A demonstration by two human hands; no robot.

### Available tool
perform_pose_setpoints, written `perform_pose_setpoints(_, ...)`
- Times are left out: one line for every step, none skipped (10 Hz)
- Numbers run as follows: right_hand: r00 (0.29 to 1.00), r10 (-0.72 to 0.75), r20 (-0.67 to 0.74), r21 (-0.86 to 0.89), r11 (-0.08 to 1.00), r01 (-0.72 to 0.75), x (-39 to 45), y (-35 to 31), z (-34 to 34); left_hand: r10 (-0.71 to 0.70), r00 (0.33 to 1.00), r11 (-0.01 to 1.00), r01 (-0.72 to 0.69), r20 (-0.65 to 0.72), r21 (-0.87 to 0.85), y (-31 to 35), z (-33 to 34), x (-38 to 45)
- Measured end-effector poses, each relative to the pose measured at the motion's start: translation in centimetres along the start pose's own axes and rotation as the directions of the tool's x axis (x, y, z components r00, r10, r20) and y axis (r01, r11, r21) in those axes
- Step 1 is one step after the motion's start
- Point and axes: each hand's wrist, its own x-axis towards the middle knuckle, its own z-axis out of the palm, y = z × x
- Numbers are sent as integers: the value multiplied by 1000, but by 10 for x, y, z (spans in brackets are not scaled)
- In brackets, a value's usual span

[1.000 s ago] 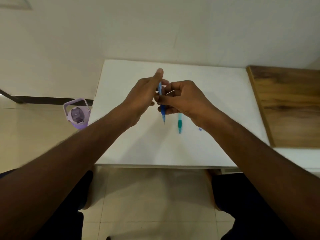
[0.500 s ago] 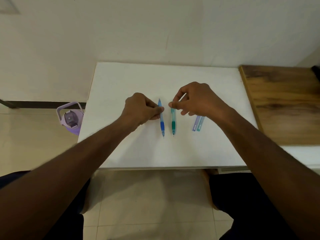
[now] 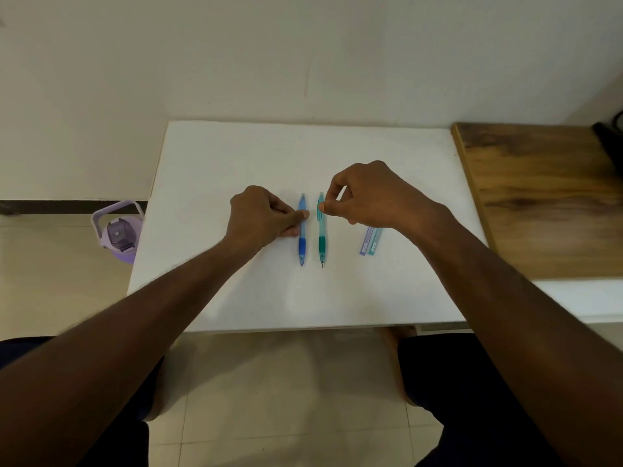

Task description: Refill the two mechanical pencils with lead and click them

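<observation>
Two mechanical pencils lie side by side on the white table [image 3: 236,156], tips pointing toward me. The blue pencil [image 3: 302,246] is on the left and the green pencil [image 3: 322,242] is on the right. My left hand [image 3: 258,219] rests on the table with fingers curled, its thumb and forefinger pinching the blue pencil's barrel. My right hand [image 3: 374,193] hovers over the green pencil, thumb and forefinger closed on its upper end. Two slim lead cases [image 3: 371,241] lie together on the table, partly under my right wrist.
A wooden surface [image 3: 546,203] adjoins the table on the right. A purple water bottle [image 3: 118,232] stands on the floor left of the table. A dark object [image 3: 610,136] shows at the far right edge. My knees are below the table's front edge.
A second ago both hands held the blue pencil upright above the table. It now lies beside the green pencil, and my right hand has moved onto the green pencil.
</observation>
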Motion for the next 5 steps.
perform_pose_setpoints(1000, 21, -1, -22, 1000, -21, -3, 2, -2, 26, 999, 999, -25, -23, 28, -6, -2, -1)
perform_pose_setpoints(999, 13, -40, -62, 998, -16, -11, 5, -6, 106, 994, 994, -105, -40, 36, -10, -9, -7)
perform_pose_setpoints(994, 9, -105, -38, 999, -13, -25, 4, -8, 267, 964, 948, -261, -7, 180, -16, -27, -22)
perform_pose_setpoints(933, -122, -338, 68, 986, 153, -54, -11, -16, 527, 849, 769, -485, 16, 416, -29, -61, -51)
perform_pose_setpoints(833, -176, -524, 35, 973, 228, -86, -25, -11, 637, 770, 679, -534, -43, 505, -46, -87, -87)
